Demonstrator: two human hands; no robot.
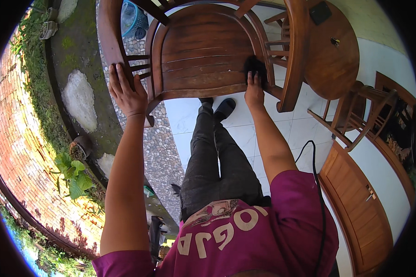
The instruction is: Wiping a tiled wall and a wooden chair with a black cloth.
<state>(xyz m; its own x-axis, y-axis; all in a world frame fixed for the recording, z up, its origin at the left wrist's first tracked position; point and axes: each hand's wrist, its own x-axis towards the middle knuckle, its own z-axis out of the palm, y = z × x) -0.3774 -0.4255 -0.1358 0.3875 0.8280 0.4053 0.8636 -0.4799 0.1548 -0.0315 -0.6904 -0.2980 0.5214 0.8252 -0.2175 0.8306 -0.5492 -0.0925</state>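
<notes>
A brown wooden armchair with a slatted seat stands in front of me. My left hand lies on the end of its left armrest, fingers stretched out over the wood and thumb apart. At the right front corner of the seat, my right hand holds a black cloth pressed against the wood. Part of the cloth is hidden under my fingers.
A round wooden table at the right carries a dark flat object and a small black-and-yellow item. Beyond it is another wooden chair. A blue basket sits behind the left armrest. Potted plants line the left.
</notes>
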